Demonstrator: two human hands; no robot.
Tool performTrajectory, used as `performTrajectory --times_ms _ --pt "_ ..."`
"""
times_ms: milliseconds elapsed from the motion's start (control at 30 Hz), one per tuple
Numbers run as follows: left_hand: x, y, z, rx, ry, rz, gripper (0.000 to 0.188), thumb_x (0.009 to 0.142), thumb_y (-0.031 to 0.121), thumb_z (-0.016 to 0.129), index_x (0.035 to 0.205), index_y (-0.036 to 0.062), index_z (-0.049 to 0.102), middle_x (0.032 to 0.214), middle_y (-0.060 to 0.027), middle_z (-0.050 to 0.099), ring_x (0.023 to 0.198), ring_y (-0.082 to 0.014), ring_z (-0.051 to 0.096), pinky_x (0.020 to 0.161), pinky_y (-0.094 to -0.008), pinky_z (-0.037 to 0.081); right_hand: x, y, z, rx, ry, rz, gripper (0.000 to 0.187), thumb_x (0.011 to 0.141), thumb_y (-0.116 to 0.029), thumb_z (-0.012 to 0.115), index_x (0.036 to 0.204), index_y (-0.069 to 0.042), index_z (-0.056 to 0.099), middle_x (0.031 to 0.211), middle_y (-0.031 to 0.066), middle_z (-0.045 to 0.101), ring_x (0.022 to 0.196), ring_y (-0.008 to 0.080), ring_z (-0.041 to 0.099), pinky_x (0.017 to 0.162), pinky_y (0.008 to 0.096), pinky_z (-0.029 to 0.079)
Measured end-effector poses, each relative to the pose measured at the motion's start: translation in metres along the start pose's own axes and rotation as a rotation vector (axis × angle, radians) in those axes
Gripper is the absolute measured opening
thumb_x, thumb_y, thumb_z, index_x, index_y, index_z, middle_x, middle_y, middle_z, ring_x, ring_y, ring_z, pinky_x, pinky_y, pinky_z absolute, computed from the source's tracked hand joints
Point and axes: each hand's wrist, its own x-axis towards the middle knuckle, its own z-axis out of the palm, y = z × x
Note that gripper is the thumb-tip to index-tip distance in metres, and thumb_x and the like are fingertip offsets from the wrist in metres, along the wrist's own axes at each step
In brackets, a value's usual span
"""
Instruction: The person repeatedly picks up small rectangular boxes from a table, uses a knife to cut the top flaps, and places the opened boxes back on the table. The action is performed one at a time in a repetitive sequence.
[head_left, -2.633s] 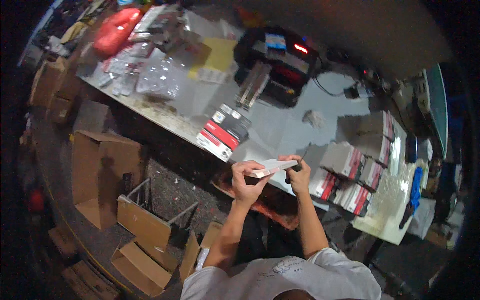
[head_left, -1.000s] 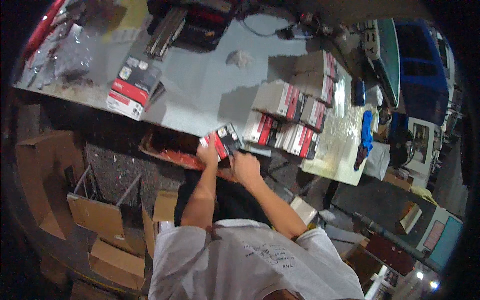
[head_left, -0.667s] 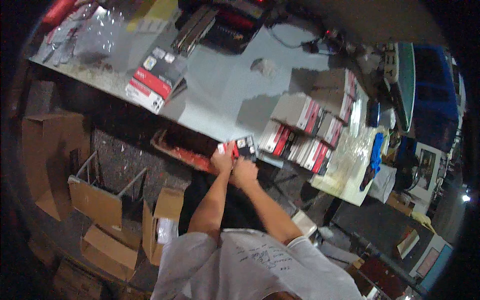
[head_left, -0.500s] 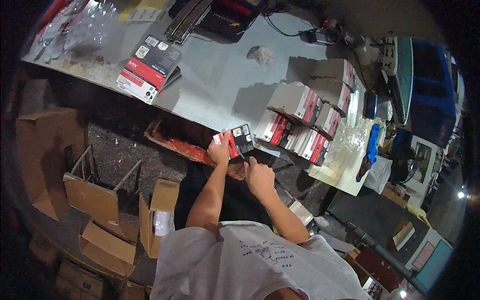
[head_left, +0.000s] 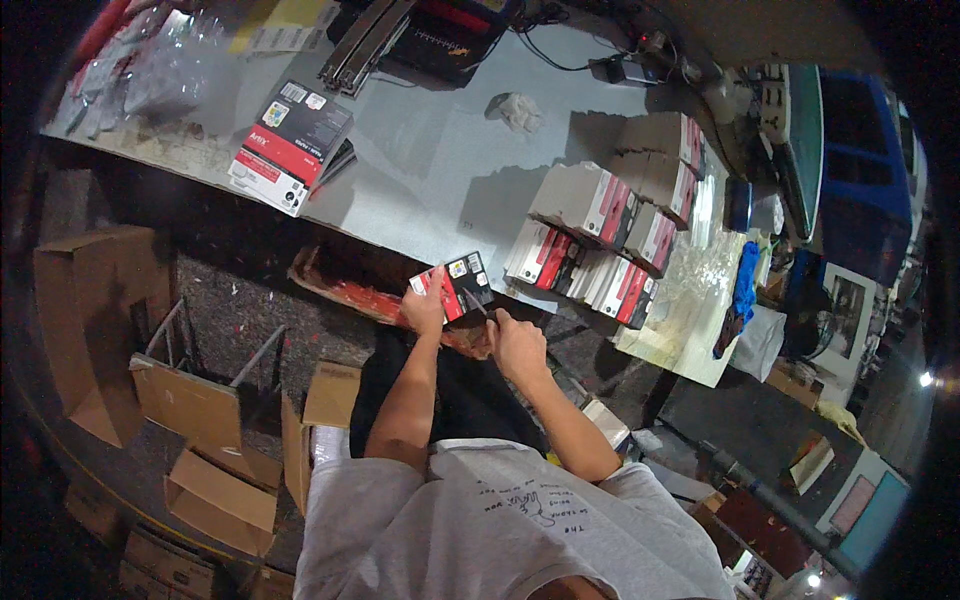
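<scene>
My left hand [head_left: 423,310] is closed on the left end of a flat red, white and black printed pad [head_left: 455,290], its thumb on the face. The pad is held off the table's front edge, slightly tilted. In my closed right hand [head_left: 520,347] is a thin tool with a pointed metal blade [head_left: 476,303], perhaps a knife or scissors; my fingers hide its handle. The blade's tip lies over the pad's lower edge; whether it touches cannot be made out. Stacks of similar pads [head_left: 583,205] stand on the table to the right.
Larger matching pads [head_left: 290,150] lie at the left of the grey table [head_left: 420,150]. Crumpled paper [head_left: 518,112] and a black case [head_left: 445,40] are farther back. Clear plastic bags [head_left: 165,65] cover the far-left corner. Open cardboard boxes [head_left: 220,500] stand on the floor at left.
The pad has turned slightly and shifted left with my left hand. The blade in my right hand now reaches farther up over the pad's lower edge.
</scene>
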Motion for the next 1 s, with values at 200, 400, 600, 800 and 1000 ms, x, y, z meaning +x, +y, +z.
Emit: performTrajectory --times_ms 200,400,600,800,1000 --pt "0.004 0.002 -0.008 0.102 -0.068 0.023 0.049 0.069 0.048 0.07 0.075 0.0 0.067 0.067 -0.0163 0.064 0.06 -0.0282 0.062 0.058 -0.038 0.047 0.021 -0.02 0.009 -0.01 -0.135 0.117 0.027 0.084 -0.031 0.051 0.086 -0.005 0.058 0.068 0.0217 0.061 0.067 0.0403 0.061 0.061 0.049 0.049" --pt "0.003 0.013 -0.011 0.093 -0.081 0.032 0.046 0.07 0.048 0.069 0.071 0.0017 0.066 0.06 -0.0107 0.063 0.056 -0.0236 0.061 0.056 -0.0367 0.046 0.012 -0.011 0.006 0.0 -0.056 0.062 0.027 0.086 -0.027 0.047 0.088 -0.002 0.057 0.071 0.0227 0.061 0.067 0.0399 0.062 0.062 0.0476 0.05" --pt "-0.007 0.013 -0.003 0.094 0.012 -0.074 0.048 0.069 0.051 0.068 0.066 0.0035 0.066 0.058 -0.0079 0.063 0.052 -0.02 0.06 0.055 -0.0357 0.045 -0.002 -0.012 0.009 -0.003 -0.018 0.086 0.024 0.087 -0.029 0.049 0.087 -0.005 0.054 0.067 0.0209 0.061 0.063 0.039 0.061 0.057 0.0479 0.049" --pt "-0.011 0.008 0.004 -0.058 0.032 -0.076 0.047 0.069 0.05 0.068 0.065 0.0034 0.066 0.054 -0.0065 0.061 0.05 -0.019 0.059 0.053 -0.0345 0.045 -0.005 -0.016 0.006 -0.038 -0.065 0.115 0.024 0.087 -0.029 0.048 0.089 -0.005 0.053 0.069 0.0213 0.061 0.064 0.039 0.061 0.058 0.049 0.049" --pt "-0.012 -0.002 0.006 -0.092 0.027 -0.117 0.044 0.07 0.046 0.069 0.068 0.0026 0.066 0.057 -0.0069 0.062 0.053 -0.0197 0.06 0.054 -0.0346 0.045 -0.002 -0.02 0.0 -0.061 -0.109 0.117 0.026 0.087 -0.028 0.048 0.098 -0.005 0.054 0.071 0.0217 0.062 0.066 0.039 0.061 0.06 0.0492 0.048"
